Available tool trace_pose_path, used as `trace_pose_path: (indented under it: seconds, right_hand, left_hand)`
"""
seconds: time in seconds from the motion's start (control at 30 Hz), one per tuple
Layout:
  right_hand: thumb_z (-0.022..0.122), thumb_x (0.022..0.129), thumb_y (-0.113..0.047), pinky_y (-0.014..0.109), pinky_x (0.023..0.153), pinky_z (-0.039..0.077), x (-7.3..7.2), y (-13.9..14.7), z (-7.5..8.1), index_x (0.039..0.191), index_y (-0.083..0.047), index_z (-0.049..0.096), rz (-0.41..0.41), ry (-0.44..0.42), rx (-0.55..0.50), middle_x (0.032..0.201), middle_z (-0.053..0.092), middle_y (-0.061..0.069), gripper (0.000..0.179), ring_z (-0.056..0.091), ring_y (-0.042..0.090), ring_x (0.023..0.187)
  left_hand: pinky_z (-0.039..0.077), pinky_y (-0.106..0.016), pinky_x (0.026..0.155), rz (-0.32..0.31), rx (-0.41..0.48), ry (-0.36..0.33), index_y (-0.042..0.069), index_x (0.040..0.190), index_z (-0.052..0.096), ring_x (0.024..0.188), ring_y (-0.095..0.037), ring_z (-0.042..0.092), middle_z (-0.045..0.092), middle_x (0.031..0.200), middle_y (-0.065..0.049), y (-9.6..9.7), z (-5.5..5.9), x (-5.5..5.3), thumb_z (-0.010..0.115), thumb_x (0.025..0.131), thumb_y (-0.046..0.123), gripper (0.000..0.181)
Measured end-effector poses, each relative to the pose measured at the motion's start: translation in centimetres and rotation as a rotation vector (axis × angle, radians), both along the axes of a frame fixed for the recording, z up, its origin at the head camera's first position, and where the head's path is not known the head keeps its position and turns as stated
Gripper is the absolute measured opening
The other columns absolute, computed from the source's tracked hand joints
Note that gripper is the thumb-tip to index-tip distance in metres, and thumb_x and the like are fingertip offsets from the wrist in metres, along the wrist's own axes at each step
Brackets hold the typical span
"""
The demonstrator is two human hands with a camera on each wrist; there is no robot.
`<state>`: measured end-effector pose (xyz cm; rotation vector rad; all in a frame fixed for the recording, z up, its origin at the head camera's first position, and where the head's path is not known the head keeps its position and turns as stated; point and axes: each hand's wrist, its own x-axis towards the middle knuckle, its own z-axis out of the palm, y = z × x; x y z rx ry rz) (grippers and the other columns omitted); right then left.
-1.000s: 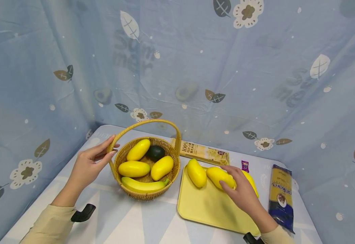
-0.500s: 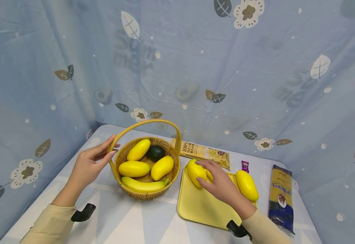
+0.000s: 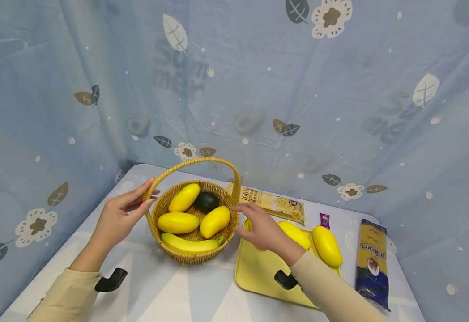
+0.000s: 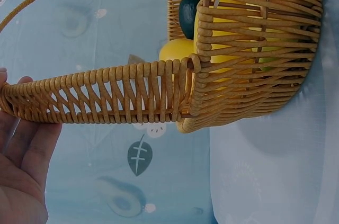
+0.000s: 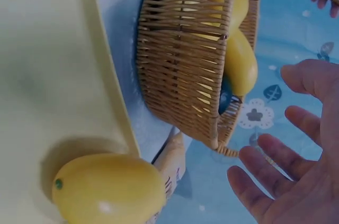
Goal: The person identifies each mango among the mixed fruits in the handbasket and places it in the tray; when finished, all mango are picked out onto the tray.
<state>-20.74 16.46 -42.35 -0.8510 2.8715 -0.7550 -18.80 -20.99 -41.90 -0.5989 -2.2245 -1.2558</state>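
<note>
A wicker basket (image 3: 192, 259) stands on the table, holding three mangoes (image 3: 178, 222), a banana (image 3: 190, 245) and a dark green avocado (image 3: 206, 202). My left hand (image 3: 115, 219) holds the left side of its arched handle (image 4: 106, 94) between thumb and fingers. By the basket's right rim is my right hand (image 3: 260, 230), its palm bare and fingers spread in the right wrist view. Below it, one mango (image 5: 108, 189) lies on the yellow tray (image 3: 254, 273), mostly hidden in the head view. Two more mangoes (image 3: 327, 246) lie further right on that tray.
Behind the tray lies a long pasta packet (image 3: 276, 205), partly behind the basket. A small purple-wrapped sweet (image 3: 325, 220) is at the back right. On the far right rests a gold and blue packet (image 3: 372, 264). Patterned blue curtain (image 3: 234, 89) surrounds the table.
My right hand has moved left, from over the middle mango, past the left mango, to the basket's right rim. My left hand stays on the handle, and the fruit has not moved.
</note>
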Motion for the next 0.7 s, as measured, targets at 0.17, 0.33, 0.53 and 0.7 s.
trace_pose_path:
  seconds: [0.17, 0.33, 0.53, 0.7]
  right_hand:
    - [0.069, 0.098, -0.037, 0.047, 0.107, 0.048, -1.3, -1.9, -0.1, 0.150, -0.025, 0.051, 0.063, -0.052, 0.064, 0.146, 0.051, 0.006, 0.056, 0.051, 0.027, 0.131]
    - [0.071, 0.096, -0.037, 0.044, 0.103, 0.051, -2.5, -3.6, -0.6, 0.150, -0.024, 0.052, 0.108, -0.070, 0.132, 0.147, 0.049, 0.008, 0.059, 0.052, 0.026, 0.129]
    - [0.076, 0.093, -0.032, 0.044, 0.107, 0.048, -3.9, -5.0, -1.3, 0.149, -0.026, 0.053, 0.115, -0.075, 0.217, 0.150, 0.048, 0.008, 0.061, 0.049, 0.027, 0.134]
    - [0.077, 0.092, -0.028, 0.043, 0.107, 0.048, -4.7, -5.7, -1.6, 0.148, -0.026, 0.054, 0.134, -0.104, 0.267, 0.150, 0.048, 0.007, 0.061, 0.049, 0.027, 0.135]
  left_hand:
    - [0.053, -0.009, 0.081, -0.009, 0.001, 0.002, 0.014, 0.147, 0.056, 0.104, 0.009, 0.063, 0.074, 0.117, -0.013, -0.1, -0.1, 0.0, 0.072, 0.088, -0.012, 0.067]
    - [0.053, -0.008, 0.082, -0.007, 0.003, 0.004, 0.013, 0.147, 0.056, 0.104, 0.009, 0.063, 0.074, 0.116, -0.014, -0.2, -0.1, -0.1, 0.072, 0.087, -0.012, 0.066]
    - [0.053, -0.009, 0.082, -0.013, 0.006, -0.003, 0.016, 0.147, 0.056, 0.104, 0.009, 0.063, 0.074, 0.117, -0.013, -0.1, 0.0, 0.0, 0.072, 0.088, -0.011, 0.067]
    - [0.053, -0.009, 0.083, -0.014, 0.007, -0.006, 0.013, 0.147, 0.056, 0.104, 0.009, 0.063, 0.074, 0.117, -0.015, 0.0, 0.1, 0.1, 0.072, 0.088, -0.011, 0.065]
